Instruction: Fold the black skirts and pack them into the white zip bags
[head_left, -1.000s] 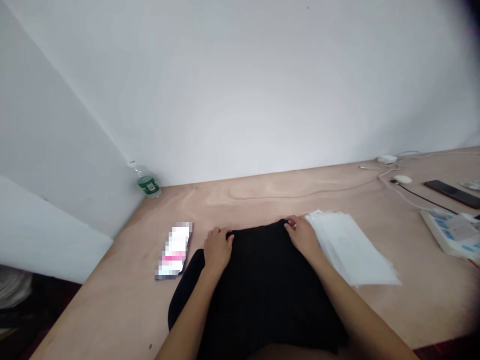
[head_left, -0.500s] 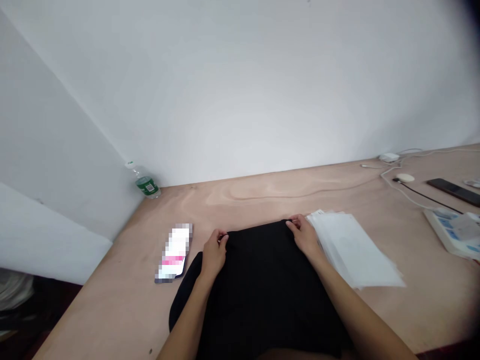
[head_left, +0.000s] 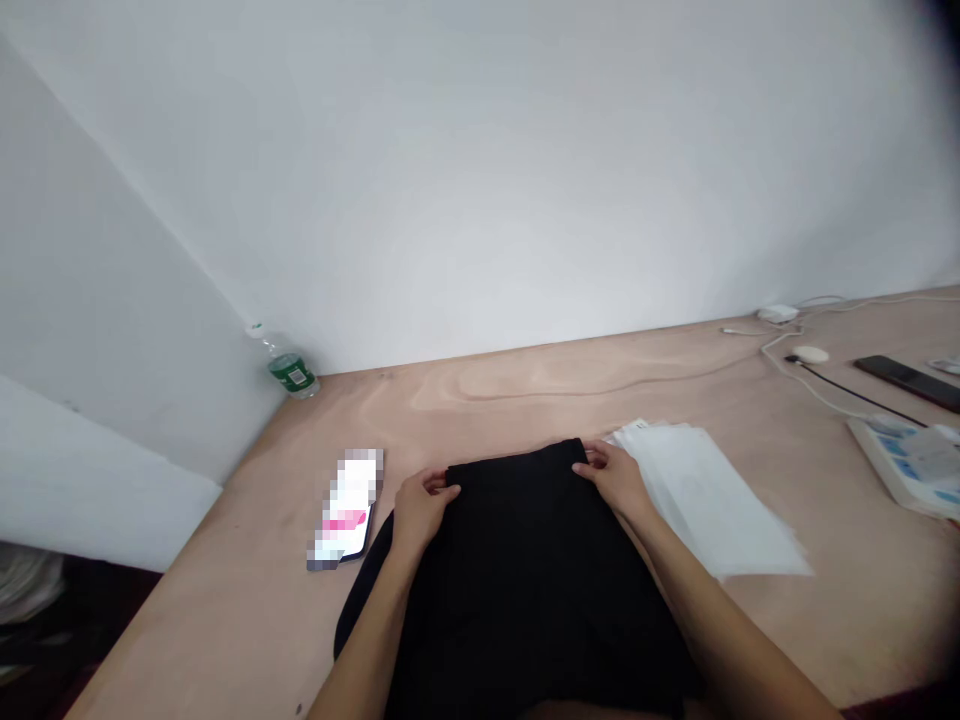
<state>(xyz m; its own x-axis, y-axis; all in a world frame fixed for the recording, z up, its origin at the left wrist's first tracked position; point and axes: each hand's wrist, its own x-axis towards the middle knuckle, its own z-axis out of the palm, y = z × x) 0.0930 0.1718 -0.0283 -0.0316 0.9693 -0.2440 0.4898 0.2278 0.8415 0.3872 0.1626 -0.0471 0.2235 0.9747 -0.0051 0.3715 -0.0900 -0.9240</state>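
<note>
A black garment (head_left: 525, 570) lies spread on the wooden table, with a straight band-like edge on its far side. At that edge's left corner is my left hand (head_left: 421, 510), thumb on top and fingers bent under or beside the fabric. The opposite corner is between the thumb and fingers of my right hand (head_left: 616, 478). Some fingertips are hidden by the cloth. A rounded dark fold of fabric sticks out past my left forearm. What kind of garment it is, I cannot tell for sure.
A phone (head_left: 349, 510) with a lit, blurred screen lies to the left. A water bottle (head_left: 289, 370) stands in the back corner by the wall. To the right are white sheets or bags (head_left: 716, 500), a power strip (head_left: 900, 465), cables and a dark phone (head_left: 911, 380).
My left hand has shifted slightly left and nearer me. The right hand has moved a little right, its thumb lower on the cloth. The edge's corners show more plainly.
</note>
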